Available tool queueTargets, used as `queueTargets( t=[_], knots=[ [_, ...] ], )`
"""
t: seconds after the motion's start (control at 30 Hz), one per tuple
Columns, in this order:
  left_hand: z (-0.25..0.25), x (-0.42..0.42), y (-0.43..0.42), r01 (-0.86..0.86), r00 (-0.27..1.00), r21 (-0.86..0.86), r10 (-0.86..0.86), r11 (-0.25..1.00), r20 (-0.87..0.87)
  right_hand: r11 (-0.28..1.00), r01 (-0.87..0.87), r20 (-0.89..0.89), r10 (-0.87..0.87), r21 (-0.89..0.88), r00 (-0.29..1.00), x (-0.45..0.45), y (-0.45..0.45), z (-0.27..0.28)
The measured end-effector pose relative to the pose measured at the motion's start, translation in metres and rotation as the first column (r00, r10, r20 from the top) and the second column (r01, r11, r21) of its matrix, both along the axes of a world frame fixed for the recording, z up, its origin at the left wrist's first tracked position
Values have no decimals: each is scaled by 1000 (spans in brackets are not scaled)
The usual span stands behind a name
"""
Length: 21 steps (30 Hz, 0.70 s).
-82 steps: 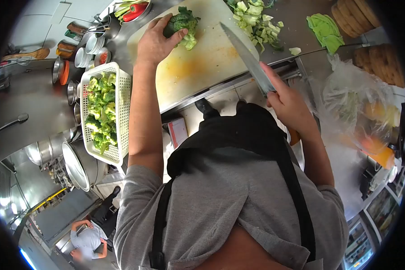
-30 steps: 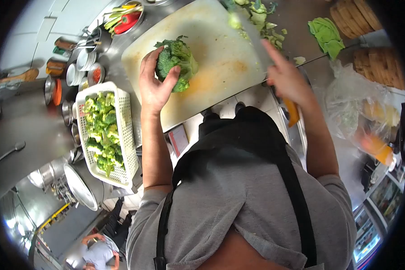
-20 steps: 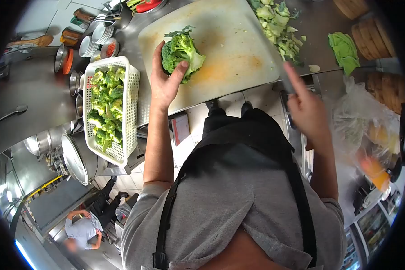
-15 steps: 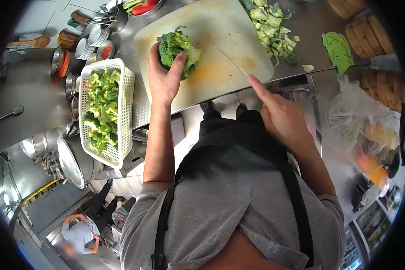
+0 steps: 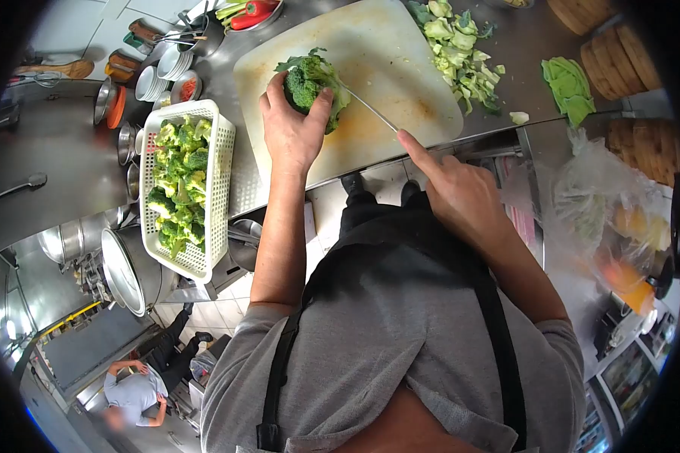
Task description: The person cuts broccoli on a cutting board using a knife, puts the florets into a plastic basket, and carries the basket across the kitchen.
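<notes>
On the pale cutting board (image 5: pixel 400 57), my left hand (image 5: pixel 296 132) is closed round a head of broccoli (image 5: pixel 307 81), thumb on the near side. My right hand (image 5: pixel 457 192) grips a knife (image 5: pixel 370 108), its index finger stretched along the back of the blade. The blade's tip reaches the right side of the broccoli, where the stem lies; whether it has cut in cannot be made out. Orange stains mark the board near the blade.
Left of the board stands a white basket (image 5: pixel 223 162) of broccoli florets. Chopped pale green pieces (image 5: pixel 461 57) lie beyond the board's right edge, near a green cloth (image 5: pixel 568 89). A clear plastic bag (image 5: pixel 597 181) is at the right. Another person (image 5: pixel 134 392) is at lower left.
My right hand has swung the knife leftward from beside the chopped pieces, across the board to the broccoli. My left hand still holds the broccoli, whose stem has turned to the right.
</notes>
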State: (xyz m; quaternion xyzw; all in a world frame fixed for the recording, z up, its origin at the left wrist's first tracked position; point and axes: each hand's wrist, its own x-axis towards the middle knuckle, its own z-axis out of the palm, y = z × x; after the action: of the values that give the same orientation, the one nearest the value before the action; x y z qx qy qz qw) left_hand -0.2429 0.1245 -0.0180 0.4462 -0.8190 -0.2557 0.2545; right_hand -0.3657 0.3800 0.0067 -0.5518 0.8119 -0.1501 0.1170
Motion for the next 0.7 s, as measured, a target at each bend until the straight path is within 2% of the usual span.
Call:
queueTargets(
  t=[0.07, 0.1, 0.17, 0.3, 0.37, 0.4, 0.47, 0.57, 0.6, 0.67, 0.7],
  knots=[
    [-2, -1, 1, 3, 1000, -25, -3, 1000, -14, 992, -8, 19, 11, -125, 1000, -5, -4, -13],
    [-4, -1, -1, 7, 1000, -31, -8, 999, -23, 991, -4, 10, 6, -131, 1000, -7, -4, -10],
    [-8, 5, -3, 35, 998, -48, -38, 998, -60, 998, -23, 40, 25, -62, 999, -5, -4, -2],
    [-3, -3, 3, -12, 1000, -31, 12, 999, -12, 996, -15, 32, 18, -87, 999, 6, -5, -11],
    [-5, -7, 9, 2, 1000, -64, -4, 998, -24, 999, -25, 27, 24, 25, 999, 15, 0, -1],
    [-6, -10, 11, 23, 1000, -131, -21, 991, 13, 999, -26, 20, 26, 19, 999, 16, -1, 3],
    [-5, -17, 16, 39, 998, -201, -29, 979, 52, 996, -21, 82, 13, 92, 997, 17, -1, 8],
    [-5, -20, 21, 81, 996, -233, -73, 969, 43, 1000, -11, 66, 10, 18, 998, 4, -11, -31],
    [-6, -18, 25, 89, 996, -234, -83, 968, 38, 1000, -2, 61, 1, 17, 998, 1, -9, -31],
    [-11, -10, 21, 205, 977, -316, -212, 926, 11, 1000, 18, 115, -18, 4, 993, -9, -17, -30],
    [-14, -2, 15, 195, 980, -314, -201, 929, 15, 1000, 6, 120, -7, 6, 993, -13, -16, -22]
  ],
)
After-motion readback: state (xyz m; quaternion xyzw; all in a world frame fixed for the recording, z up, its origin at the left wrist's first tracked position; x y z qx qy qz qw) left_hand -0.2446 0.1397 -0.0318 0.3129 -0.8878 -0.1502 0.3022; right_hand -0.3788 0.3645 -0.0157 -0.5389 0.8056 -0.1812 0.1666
